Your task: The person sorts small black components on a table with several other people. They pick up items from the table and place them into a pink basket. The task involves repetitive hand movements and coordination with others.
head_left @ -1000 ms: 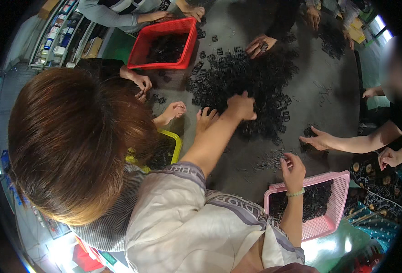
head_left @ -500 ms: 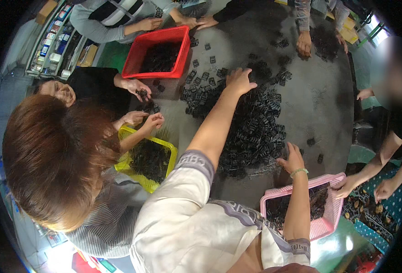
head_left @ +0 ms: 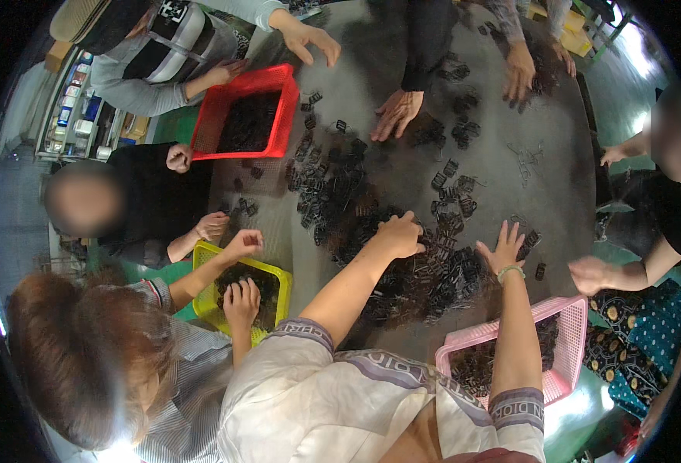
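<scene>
A broad heap of small black slotted plastic pieces point(head_left: 456, 266) covers the middle of the dark table point(head_left: 556, 208). My left hand point(head_left: 399, 234) lies on the heap, fingers slightly bent and thumb apart; no piece shows in its grip. At the heap's right edge my right hand point(head_left: 501, 251) is open, palm down with fingers spread, wearing a pale bead bracelet point(head_left: 512, 271). Some loose pieces point(head_left: 531, 241) lie beside its fingers. Beneath my right forearm stands a pink basket point(head_left: 568, 324) with black pieces inside.
A red basket point(head_left: 285, 123) and a yellow basket point(head_left: 282, 302), both with black pieces, stand at the left. Co-workers surround the table. One dark-sleeved co-worker's hand point(head_left: 399, 116) reaches over the far side; another hand point(head_left: 591, 275) is near the pink basket.
My left hand has come nearer, dragging across the heap, which has spread and thinned at its far side. My right hand has spread its fingers. A co-worker's hand has left the pink basket's rim.
</scene>
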### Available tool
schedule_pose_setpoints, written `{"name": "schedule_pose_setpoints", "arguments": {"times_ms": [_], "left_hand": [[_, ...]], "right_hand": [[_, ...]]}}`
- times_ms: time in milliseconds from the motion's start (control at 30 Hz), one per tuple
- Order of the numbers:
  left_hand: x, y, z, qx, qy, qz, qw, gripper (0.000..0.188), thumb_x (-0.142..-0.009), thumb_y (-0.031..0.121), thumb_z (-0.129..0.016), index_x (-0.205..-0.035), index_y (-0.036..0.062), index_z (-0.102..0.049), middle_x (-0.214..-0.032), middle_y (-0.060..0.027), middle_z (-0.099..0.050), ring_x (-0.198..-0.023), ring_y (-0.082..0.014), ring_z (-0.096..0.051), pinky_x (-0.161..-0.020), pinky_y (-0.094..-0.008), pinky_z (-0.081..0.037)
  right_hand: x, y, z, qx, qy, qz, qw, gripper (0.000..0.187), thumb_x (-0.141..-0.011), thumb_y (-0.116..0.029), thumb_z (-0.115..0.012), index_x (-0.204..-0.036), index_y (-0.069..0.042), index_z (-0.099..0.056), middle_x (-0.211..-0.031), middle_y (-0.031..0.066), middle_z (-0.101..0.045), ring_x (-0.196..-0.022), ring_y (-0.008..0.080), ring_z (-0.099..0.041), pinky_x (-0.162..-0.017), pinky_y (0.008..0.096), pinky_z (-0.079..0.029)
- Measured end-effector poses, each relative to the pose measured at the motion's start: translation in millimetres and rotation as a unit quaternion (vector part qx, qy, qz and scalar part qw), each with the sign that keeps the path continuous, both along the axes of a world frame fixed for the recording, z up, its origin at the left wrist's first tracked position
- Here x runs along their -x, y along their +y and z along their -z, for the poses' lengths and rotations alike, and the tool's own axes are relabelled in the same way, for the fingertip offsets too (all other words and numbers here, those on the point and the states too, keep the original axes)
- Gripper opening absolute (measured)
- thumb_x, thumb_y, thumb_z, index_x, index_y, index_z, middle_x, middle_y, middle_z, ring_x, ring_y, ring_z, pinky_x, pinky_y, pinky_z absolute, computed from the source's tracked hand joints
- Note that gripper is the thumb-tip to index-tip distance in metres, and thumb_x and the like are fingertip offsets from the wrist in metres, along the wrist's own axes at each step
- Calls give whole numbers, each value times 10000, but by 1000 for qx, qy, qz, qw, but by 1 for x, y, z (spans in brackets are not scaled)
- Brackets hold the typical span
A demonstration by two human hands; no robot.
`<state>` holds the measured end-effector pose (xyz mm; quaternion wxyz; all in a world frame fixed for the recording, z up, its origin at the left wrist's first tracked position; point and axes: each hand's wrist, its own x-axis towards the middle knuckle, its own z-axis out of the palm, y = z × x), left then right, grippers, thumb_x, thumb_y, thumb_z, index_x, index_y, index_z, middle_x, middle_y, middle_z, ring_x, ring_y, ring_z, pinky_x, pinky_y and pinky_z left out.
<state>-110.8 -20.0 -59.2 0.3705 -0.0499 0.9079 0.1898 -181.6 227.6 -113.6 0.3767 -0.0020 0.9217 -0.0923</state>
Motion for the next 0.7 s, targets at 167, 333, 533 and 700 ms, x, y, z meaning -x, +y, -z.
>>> {"name": "schedule_pose_setpoints", "arguments": {"times_ms": [167, 333, 533, 700], "left_hand": [[66, -44, -9, -38, 232, -122, 964, 316, -720, 322, -633, -952, 107, -637, -964, -141, -624, -931, -325, -576, -801, -416, -459], [168, -74, 52, 136, 338, -225, 904, 586, -798, 510, -550, -1274, 187, -437, -1354, -143, -330, -1192, -379, -368, -946, -493, -355], [180, -17, 55, 141, 269, -112, 946, 598, -781, 515, -560, -1253, 164, -449, -1336, -164, -332, -1215, -396, -324, -922, -604, -316], [96, 61, 19, -56, 125, 53, 989, 578, -716, 458, -650, -1178, 134, -525, -1210, -160, -469, -1147, -360, -438, -893, -518, -387]], "right_hand": [[-8, 1, 22, 6, 32, 7, 999, 1047, -684, -610, -605, -1421, -267, 55, -1473, 26, 186, -1349, 336, 134, -949, 709, -61], [-10, 1, 27, 3, 38, -3, 999, 1117, -650, -557, -670, -1416, -258, 85, -1469, 42, 200, -1339, 365, 152, -938, 718, -57], [-8, -4, 10, 0, 9, -2, 1000, 1164, -644, -460, -731, -1408, -242, 121, -1449, 70, 249, -1326, 379, 185, -930, 729, -65], [-7, 3, 22, 20, 16, 18, 1000, 1180, -631, -397, -752, -1403, -264, 130, -1445, 49, 263, -1320, 369, 208, -913, 736, -136]]}}
